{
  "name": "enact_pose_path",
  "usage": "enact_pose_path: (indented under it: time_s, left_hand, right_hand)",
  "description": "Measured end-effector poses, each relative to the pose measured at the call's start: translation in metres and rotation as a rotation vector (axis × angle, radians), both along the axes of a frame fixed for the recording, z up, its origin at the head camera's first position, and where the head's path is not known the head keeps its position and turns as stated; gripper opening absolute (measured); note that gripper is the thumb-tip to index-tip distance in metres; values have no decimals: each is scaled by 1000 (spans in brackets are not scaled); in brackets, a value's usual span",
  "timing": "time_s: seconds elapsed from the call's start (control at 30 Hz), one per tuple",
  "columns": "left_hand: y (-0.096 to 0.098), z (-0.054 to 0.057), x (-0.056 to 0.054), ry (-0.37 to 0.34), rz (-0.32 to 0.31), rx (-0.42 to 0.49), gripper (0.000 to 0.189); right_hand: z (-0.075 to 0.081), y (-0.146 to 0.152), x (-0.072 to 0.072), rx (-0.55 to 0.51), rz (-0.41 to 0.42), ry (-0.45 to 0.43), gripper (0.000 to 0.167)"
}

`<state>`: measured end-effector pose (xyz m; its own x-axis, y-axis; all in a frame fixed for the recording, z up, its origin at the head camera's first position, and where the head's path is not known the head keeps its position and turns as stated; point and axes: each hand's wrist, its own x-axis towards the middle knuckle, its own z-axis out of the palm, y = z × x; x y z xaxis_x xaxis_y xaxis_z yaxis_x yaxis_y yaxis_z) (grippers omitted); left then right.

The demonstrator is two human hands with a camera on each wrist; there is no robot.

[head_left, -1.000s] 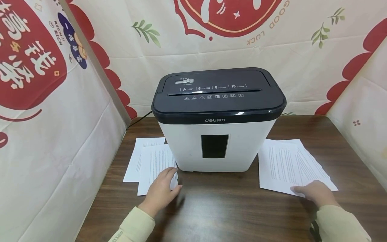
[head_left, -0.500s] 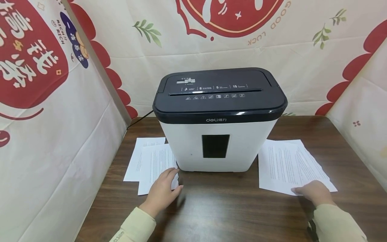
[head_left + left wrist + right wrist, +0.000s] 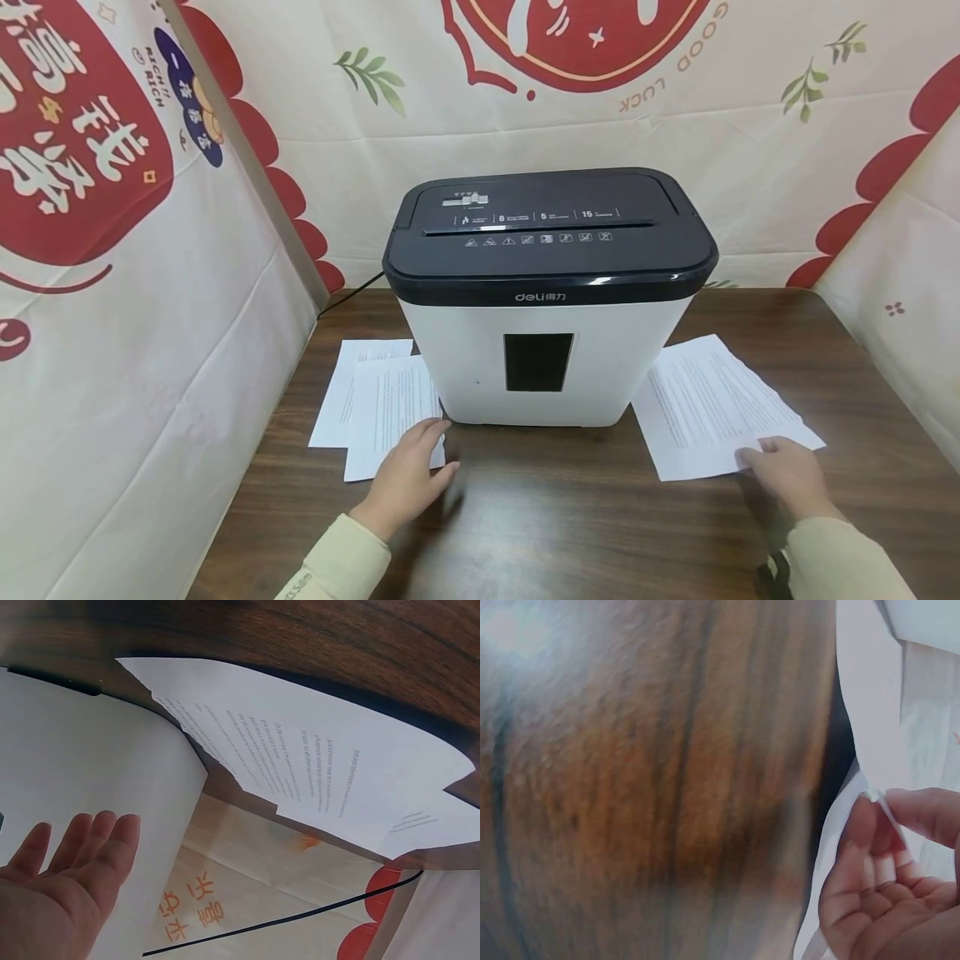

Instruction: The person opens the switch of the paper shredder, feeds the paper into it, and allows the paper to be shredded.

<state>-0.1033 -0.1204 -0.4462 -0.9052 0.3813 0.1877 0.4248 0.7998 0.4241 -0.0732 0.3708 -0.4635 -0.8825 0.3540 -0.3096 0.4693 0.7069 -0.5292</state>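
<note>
Right-side sheets (image 3: 701, 408): lying on the desk (image 3: 555, 517) at about four o'clock from the shredder (image 3: 551, 292), showing printed lines face up. Being pinched at the five o'clock edge, clamped between thumb and curled fingers (image 3: 845, 881) of the right hand (image 3: 787, 475); curving a little there in the right wrist view, without revealing the number of pages in the pinch. Judging by this hold, probably being at the picking-up step, gripping the edge but not yet raising the whole lot clear. Next, seemingly calling for pinching firmly, lifting evenly and keeping the pages from fanning apart.

Holding nothing with the left hand (image 3: 408, 479): showing fingers loosely extended and slightly apart, overlapping a corner of the left-side sheets (image 3: 386, 400) at seven to eight o'clock from the shredder; not telling clearly whether touching. Standing upright between both lots, in the shredder's case: presenting a long slot (image 3: 540, 227) on top, trailing a thin cable (image 3: 351, 294) toward nine o'clock, backing onto patterned cloth (image 3: 525, 150) at twelve.
</note>
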Motion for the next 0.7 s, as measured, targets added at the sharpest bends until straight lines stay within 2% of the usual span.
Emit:
enact_pose_path:
  time_s: [0.17,0.7]
  left_hand:
    - [3,2,2,7,-10,14,52]
    - [7,5,8,-24,-4,21,52]
  right_hand:
    - [8,-3,1,-14,-24,94,52]
    - [20,0,6,-117,-118,147,57]
